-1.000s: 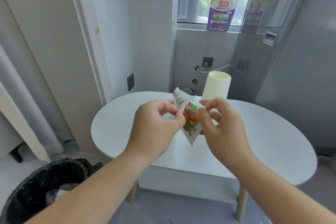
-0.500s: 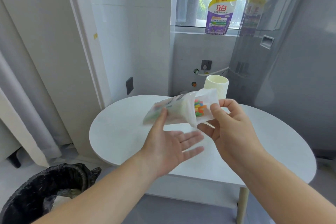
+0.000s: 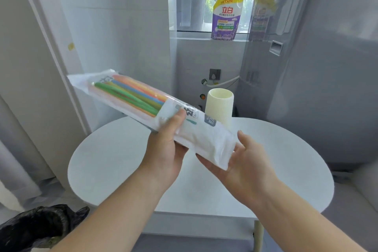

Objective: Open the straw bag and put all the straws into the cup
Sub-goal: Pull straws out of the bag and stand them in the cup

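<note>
Coloured straws (image 3: 131, 93) show through the clear far half of the bag (image 3: 204, 139), which we hold slanted above the white desk (image 3: 114, 161), just in front of the cream cup (image 3: 219, 106). Our left hand (image 3: 163, 149) has its grip closed on the bag's middle, thumb on top. Our right hand (image 3: 245, 163) lies relaxed beneath the near end, seemingly only supporting it.

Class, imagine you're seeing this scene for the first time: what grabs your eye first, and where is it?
The straw bag, held slantwise above the table at centre, with bright straws showing through its clear far end. The left hand grips its middle; the right hand supports its near end from below. Behind it a pale cup stands on the table.
</note>
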Available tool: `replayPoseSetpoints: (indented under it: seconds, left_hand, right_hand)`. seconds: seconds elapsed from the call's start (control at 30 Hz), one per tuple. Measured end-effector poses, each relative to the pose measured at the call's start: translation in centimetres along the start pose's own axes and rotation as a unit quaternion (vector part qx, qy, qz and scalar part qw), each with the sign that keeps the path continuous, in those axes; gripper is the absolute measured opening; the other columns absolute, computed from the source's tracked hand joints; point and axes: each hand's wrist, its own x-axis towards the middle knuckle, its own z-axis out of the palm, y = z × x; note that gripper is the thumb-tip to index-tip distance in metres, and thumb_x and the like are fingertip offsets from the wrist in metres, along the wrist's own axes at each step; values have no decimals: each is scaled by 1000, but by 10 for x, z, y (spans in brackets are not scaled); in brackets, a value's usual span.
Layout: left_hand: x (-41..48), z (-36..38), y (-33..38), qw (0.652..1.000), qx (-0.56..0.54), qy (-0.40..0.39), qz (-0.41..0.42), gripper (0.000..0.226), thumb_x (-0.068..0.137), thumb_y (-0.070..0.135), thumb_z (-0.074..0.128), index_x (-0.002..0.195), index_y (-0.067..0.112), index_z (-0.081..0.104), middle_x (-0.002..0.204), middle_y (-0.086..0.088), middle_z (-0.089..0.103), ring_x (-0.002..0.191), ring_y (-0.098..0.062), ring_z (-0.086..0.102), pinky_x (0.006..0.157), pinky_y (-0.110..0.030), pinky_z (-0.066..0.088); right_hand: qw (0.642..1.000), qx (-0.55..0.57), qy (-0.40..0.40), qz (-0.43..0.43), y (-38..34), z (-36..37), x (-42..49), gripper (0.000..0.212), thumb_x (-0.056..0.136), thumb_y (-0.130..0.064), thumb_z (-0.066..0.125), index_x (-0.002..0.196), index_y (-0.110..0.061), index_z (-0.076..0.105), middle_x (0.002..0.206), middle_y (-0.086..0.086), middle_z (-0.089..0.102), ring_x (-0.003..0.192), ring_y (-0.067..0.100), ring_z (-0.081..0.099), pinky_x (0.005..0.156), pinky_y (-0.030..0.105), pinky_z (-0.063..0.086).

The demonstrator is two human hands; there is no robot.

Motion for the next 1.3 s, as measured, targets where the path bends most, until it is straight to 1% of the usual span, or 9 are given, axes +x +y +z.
replayPoseSetpoints:
  seconds: [0.17, 0.37, 0.47, 0.6, 0.77, 0.9, 1.0, 1.13, 1.3]
  left_hand:
    - [-1, 7, -9, 985, 145, -43, 89, 56, 82, 24, 74, 136, 21, 61, 126, -1, 73, 117, -22, 69, 99, -44, 55]
    - [4, 2, -11, 971, 194, -75, 119, 59, 80, 20, 75, 137, 17, 60, 126, -2, 73, 116, -19, 70, 86, -27, 59]
    - [6, -3, -7, 971, 194, -70, 117, 59, 80, 19, 75, 137, 16, 59, 127, -4, 73, 117, -21, 69, 90, -32, 59]
    - [5, -15, 1, 981, 177, -56, 58, 51, 78, 20, 77, 129, 18, 66, 122, -6, 75, 114, -25, 71, 95, -45, 57]
    - [8, -39, 6, 995, 64, -22, -78, 38, 79, 17, 78, 117, 18, 72, 114, -8, 77, 112, -31, 72, 90, -53, 60]
    - [10, -54, 13, 996, -2, 5, -94, 34, 83, 20, 72, 117, 22, 70, 114, -7, 77, 107, -26, 74, 85, -49, 62]
    - [9, -63, 13, 994, -27, 32, -103, 31, 89, 19, 70, 121, 22, 68, 117, -9, 77, 111, -29, 73, 84, -50, 62]
    - [6, -64, 12, 993, -38, 36, -110, 29, 91, 19, 69, 120, 21, 69, 117, -10, 77, 112, -30, 73, 84, -51, 62]
    - [2, -60, 9, 992, -46, 32, -110, 22, 93, 18, 68, 114, 21, 71, 112, -9, 78, 105, -28, 75, 83, -50, 63]
  right_hand:
    - [997, -8, 72, 6, 3, -2, 14, 44, 107, -38, 34, 113, -9, 67, 101, 14, 78, 87, 31, 77, 99, 52, 52]
    - [994, 9, 97, 40, 7, -8, 30, 48, 107, -32, 29, 112, -1, 66, 107, 19, 76, 92, 36, 76, 104, 49, 49]
    - [994, -19, 101, 38, 13, -6, 33, 41, 105, -23, 33, 109, -1, 67, 107, 18, 76, 99, 35, 74, 105, 50, 49]
    - [991, -39, 125, 14, 12, -6, 38, 34, 100, -14, 43, 122, 4, 60, 122, 20, 71, 111, 36, 69, 101, 50, 52]
    - [986, -134, 94, -42, 4, -1, 36, 32, 106, -28, 43, 109, -4, 64, 109, 15, 73, 97, 30, 71, 82, 44, 58]
    - [934, -336, 57, -104, 2, -3, 31, 32, 104, -35, 46, 112, -12, 66, 102, 11, 75, 88, 23, 73, 83, 40, 61]
    - [882, -439, 29, -171, 1, -3, 27, 24, 98, -39, 56, 110, -21, 68, 99, 6, 71, 78, 16, 65, 72, 30, 57]
    - [875, -440, -1, -203, 5, -3, 28, 21, 91, -30, 71, 109, -20, 71, 91, 7, 69, 61, 11, 58, 60, 27, 51]
    - [855, -461, -5, -237, -2, -8, 32, 7, 92, -17, 71, 92, -12, 75, 82, 10, 74, 57, 13, 58, 58, 24, 51]
